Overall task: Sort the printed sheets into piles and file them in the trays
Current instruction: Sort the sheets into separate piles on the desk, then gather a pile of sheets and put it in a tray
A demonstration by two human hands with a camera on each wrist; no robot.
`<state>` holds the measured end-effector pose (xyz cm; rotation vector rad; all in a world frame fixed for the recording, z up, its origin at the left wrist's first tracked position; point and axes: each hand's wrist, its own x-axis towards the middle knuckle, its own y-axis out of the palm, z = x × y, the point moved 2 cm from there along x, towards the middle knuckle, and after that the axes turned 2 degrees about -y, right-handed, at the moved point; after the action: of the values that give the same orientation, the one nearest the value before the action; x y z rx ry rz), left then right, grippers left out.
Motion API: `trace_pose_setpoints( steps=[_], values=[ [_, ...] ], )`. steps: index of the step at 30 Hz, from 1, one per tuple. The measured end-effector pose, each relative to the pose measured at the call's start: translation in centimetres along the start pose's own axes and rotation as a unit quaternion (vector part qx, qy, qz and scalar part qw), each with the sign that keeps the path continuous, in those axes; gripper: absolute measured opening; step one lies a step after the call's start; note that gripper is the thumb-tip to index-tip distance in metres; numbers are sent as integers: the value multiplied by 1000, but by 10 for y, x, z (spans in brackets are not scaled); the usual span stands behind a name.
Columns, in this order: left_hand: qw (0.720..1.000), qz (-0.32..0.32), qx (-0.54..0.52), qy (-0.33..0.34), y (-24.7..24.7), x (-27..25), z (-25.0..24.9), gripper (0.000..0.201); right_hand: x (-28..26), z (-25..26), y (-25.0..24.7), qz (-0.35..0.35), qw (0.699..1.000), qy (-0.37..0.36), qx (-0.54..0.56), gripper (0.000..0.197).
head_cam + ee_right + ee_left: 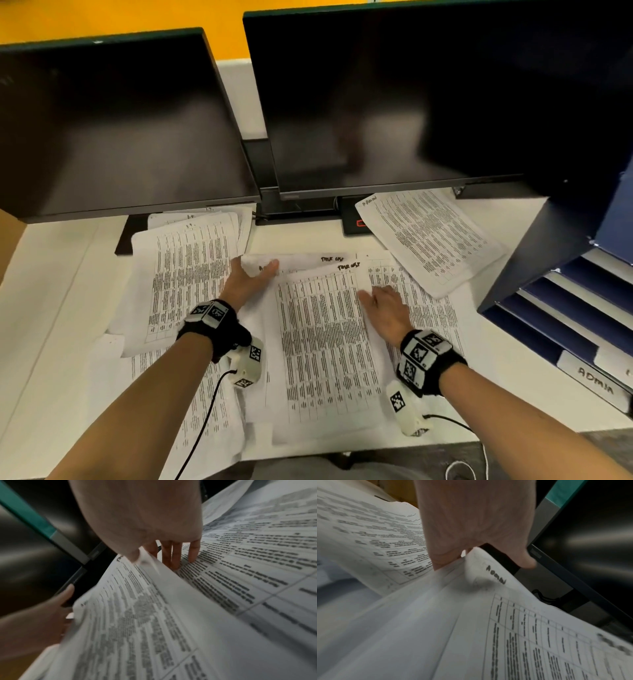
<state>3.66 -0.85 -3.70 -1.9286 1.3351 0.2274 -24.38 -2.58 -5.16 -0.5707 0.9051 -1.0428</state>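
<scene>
Printed table sheets cover the desk. The centre sheet (325, 342) is marked "TASK LIST" at its top. My left hand (248, 279) pinches the curled top-left corner of a sheet marked "ADMIN" (494, 577) in that centre pile, thumb (525, 561) on one side and fingers (443, 559) on the other. My right hand (383, 303) holds the centre sheet's right edge (154, 566), which is lifted. Its thumb lies on top, and its straight fingers (175, 555) reach under onto the sheet below. The blue stacked trays (565, 308) stand at the right, one labelled "ADMIN" (594, 380).
Two dark monitors (120, 130) (394, 96) stand close behind the papers, their lower edges overhanging the far sheets. A separate pile (185, 274) lies at the left and an angled sheet (428, 240) at the back right. Wrist-camera cables (205, 411) trail to the desk's front edge.
</scene>
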Motion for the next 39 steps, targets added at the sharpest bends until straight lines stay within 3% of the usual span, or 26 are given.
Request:
trace_pose_setpoints(
  steps=[2, 4, 8, 15, 18, 24, 28, 32, 36, 39],
  values=[
    [999, 21, 28, 13, 1, 0, 3, 103, -1, 0, -5, -32, 999, -4, 11, 49],
    [997, 18, 74, 17, 1, -1, 5, 103, -3, -6, -7, -31, 998, -13, -52, 55],
    [995, 1, 103, 14, 1, 1, 4, 87, -17, -27, 4, 88, 985, 10, -147, 66],
    [991, -19, 136, 8, 0, 8, -2, 87, -62, -27, 10, 89, 972, -18, -216, 66],
    [991, -23, 129, 8, 1, 8, -4, 86, -64, -24, 9, 74, 975, -29, -209, 56],
    [990, -34, 130, 40, 5, 4, -6, 94, -59, -22, 7, 64, 982, -34, -175, 47],
    [984, -42, 145, 93, 9, 1, -9, 104, -51, -14, 2, -5, 992, -1, -124, 45],
    [995, -18, 61, 70, 2, 3, -6, 94, -25, -5, 4, -2, 996, 92, 5, 50],
    [998, 9, -31, 49, -1, -1, -1, 79, -4, -1, 7, 3, 968, 193, 160, 63],
    [995, 38, -74, 45, -2, -4, 5, 66, 6, 4, 6, -8, 963, 207, 171, 55]
  ],
)
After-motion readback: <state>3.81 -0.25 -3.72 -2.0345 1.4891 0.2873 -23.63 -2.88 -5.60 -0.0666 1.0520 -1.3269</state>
